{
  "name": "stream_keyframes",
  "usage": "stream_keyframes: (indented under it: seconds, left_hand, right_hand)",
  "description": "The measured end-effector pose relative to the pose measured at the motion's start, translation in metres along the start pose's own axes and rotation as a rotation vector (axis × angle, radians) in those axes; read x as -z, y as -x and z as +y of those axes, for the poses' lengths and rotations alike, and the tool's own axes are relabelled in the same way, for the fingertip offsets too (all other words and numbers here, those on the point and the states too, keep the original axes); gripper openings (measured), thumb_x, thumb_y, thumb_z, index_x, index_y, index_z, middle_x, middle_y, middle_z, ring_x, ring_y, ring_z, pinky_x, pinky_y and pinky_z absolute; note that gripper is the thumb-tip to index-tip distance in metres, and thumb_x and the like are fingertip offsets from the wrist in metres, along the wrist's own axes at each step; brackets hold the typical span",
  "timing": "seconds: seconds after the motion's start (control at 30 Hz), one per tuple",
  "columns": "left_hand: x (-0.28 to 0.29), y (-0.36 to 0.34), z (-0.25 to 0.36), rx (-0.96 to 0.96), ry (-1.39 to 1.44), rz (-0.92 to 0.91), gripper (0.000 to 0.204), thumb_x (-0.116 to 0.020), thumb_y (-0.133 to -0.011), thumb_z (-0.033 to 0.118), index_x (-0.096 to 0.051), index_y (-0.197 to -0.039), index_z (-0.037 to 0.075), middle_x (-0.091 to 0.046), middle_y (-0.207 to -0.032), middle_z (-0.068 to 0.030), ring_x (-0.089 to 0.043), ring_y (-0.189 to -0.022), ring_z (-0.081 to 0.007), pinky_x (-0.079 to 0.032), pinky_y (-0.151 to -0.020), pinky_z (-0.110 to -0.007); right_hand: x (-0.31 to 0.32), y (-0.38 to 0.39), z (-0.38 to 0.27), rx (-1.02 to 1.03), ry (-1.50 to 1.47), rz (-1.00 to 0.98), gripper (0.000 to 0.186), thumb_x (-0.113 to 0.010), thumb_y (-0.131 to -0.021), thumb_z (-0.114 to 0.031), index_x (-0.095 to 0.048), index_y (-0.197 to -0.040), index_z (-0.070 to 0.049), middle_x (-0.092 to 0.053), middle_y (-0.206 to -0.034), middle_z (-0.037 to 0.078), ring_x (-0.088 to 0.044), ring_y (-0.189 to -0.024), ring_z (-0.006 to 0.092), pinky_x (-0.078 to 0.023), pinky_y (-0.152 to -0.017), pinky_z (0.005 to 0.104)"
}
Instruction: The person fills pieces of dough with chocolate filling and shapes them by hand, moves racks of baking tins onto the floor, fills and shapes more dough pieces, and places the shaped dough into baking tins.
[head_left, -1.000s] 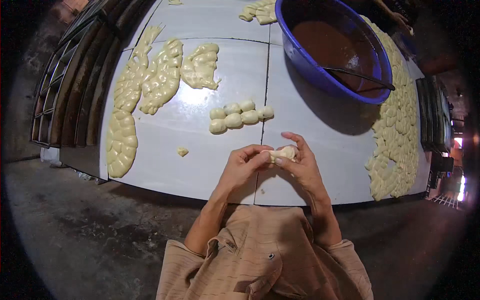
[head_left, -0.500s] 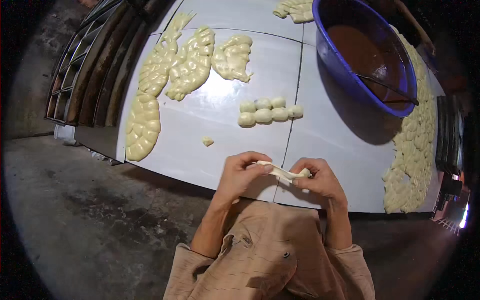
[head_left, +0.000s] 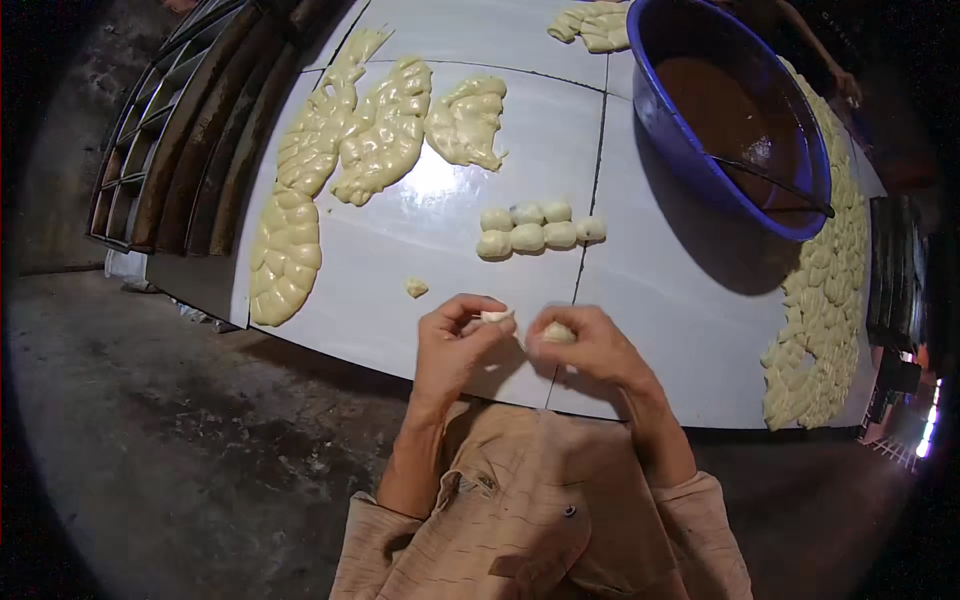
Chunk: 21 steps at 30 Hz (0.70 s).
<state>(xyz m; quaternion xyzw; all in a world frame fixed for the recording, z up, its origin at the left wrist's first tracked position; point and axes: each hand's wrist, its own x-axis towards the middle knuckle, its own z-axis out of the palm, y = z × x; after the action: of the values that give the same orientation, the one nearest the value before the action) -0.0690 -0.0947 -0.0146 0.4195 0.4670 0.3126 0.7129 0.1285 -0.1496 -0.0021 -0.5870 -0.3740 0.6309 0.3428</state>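
Near the table's front edge, my left hand (head_left: 462, 335) pinches a small piece of white dough (head_left: 496, 316) between thumb and fingers. Beside it, my right hand (head_left: 592, 348) is closed round another lump of dough (head_left: 559, 333), partly hidden by the fingers. The two pieces are apart. Just beyond my hands, several round dough balls (head_left: 528, 237) sit in two touching rows. A small scrap of dough (head_left: 416, 287) lies to the left of them.
Flattened, glossy dough sheets (head_left: 385, 130) lie at the table's left. A blue basin (head_left: 650, 100) of brown liquid, with a dark stick in it, stands at the right, before a wide spread of dough pieces (head_left: 825, 290). Metal trays (head_left: 140, 150) line the left side. Another person's hand (head_left: 846, 85) shows far right.
The dough that was stretched between my two hands is now in two separate pieces, one in each hand. Both hands have shifted a little left. The other person's hand has moved.
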Motion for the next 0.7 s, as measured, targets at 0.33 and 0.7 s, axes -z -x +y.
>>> stream_keyframes:
  seconds: [0.33,0.7]
  left_hand:
    - [0.067,-0.022,-0.010,-0.293,-0.648,0.356,0.027,-0.068,-0.090,0.013,-0.069,-0.116,0.004,-0.072,-0.106,-0.0123,-0.065,-0.103,-0.0237,-0.050,-0.093,-0.042]
    - [0.068,-0.019,-0.010,-0.436,-1.354,0.051,0.129,-0.080,-0.066,0.060,-0.006,-0.156,0.004,-0.007,-0.161,-0.0232,-0.007,-0.148,-0.0439,-0.006,-0.110,-0.071]
  right_hand:
    - [0.045,0.022,0.034,0.046,-0.504,0.090,0.031,-0.062,-0.094,-0.022,-0.060,-0.115,0.000,-0.064,-0.093,0.006,-0.061,-0.082,0.0127,-0.052,-0.075,0.0277]
    - [0.045,0.022,0.033,-0.180,-0.324,0.290,0.030,-0.071,-0.087,-0.015,-0.064,-0.114,-0.003,-0.064,-0.115,0.012,-0.063,-0.093,0.0149,-0.054,-0.076,0.0279]
